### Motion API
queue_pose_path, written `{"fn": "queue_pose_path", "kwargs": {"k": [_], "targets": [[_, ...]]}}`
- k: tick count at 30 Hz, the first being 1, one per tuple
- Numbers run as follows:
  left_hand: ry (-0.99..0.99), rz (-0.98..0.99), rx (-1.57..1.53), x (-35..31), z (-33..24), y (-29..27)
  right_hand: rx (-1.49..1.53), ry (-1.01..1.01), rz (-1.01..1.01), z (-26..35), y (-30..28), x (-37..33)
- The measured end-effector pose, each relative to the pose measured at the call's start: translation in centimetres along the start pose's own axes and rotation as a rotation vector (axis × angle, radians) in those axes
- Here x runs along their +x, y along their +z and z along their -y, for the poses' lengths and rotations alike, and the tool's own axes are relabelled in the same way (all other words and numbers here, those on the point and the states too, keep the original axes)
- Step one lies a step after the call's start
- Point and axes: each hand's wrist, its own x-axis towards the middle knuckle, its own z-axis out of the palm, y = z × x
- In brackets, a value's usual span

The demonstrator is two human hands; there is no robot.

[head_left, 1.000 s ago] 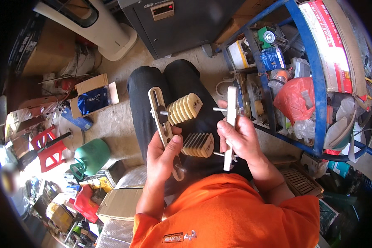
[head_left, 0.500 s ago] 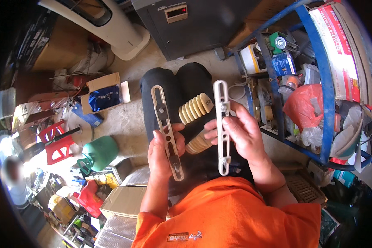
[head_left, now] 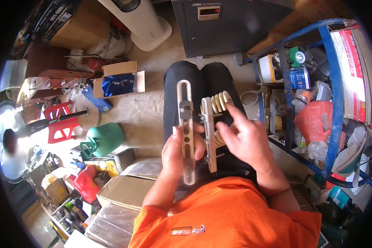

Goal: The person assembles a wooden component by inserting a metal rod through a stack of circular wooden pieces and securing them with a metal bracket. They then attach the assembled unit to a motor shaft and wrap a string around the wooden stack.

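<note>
My left hand [head_left: 175, 151] is closed around a long slotted metal bracket [head_left: 186, 139], held upright above my lap, with a dark clamp block and bolt on its upper half. Just right of it stands a second slotted bracket [head_left: 211, 140], turned edge-on with bolts sticking out sideways. The left fingertips reach its near side; whether they bear it cannot be made out. My right hand [head_left: 250, 138] is beside this second bracket, thumb and index finger spread apart. That index finger points to a cream ribbed piece [head_left: 219, 102] over my thighs. Another ribbed piece [head_left: 220, 139] is partly hidden lower down.
A blue metal rack [head_left: 327, 82] with boxes and bags stands to the right. At the left are an open carton [head_left: 139, 81], a green gas cylinder [head_left: 105, 138], a red stool [head_left: 58, 130] and a closed cardboard box [head_left: 122, 191]. A dark cabinet [head_left: 227, 35] stands ahead.
The two brackets have come closer together. The right one has turned from face-on to edge-on, and the right hand's fingers have spread away from it. The view has shifted left.
</note>
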Motion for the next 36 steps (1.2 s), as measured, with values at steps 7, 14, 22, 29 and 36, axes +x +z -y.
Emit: {"fn": "queue_pose_path", "kwargs": {"k": [7,14,22,29,36], "targets": [[-0.373,0.268,-0.222,0.8,-0.1,3.0,1.175,-0.053,0.367,-3.2,-2.8,1.9],[-0.37,0.431,0.004,1.4,-0.2,3.9,1.245,0.038,0.544,-5.8,-2.9,0.5],[-0.438,0.318,0.095,1.6,-0.6,5.0,1.323,0.071,0.858,-6.0,-4.0,1.1],[-0.421,0.24,0.109,2.2,-0.3,4.9,0.139,-0.366,-0.086,-3.0,-2.8,-0.7],[-0.429,0.263,0.097,2.2,-0.5,5.1,1.002,0.186,0.145,-4.2,-2.1,-2.2]]}}
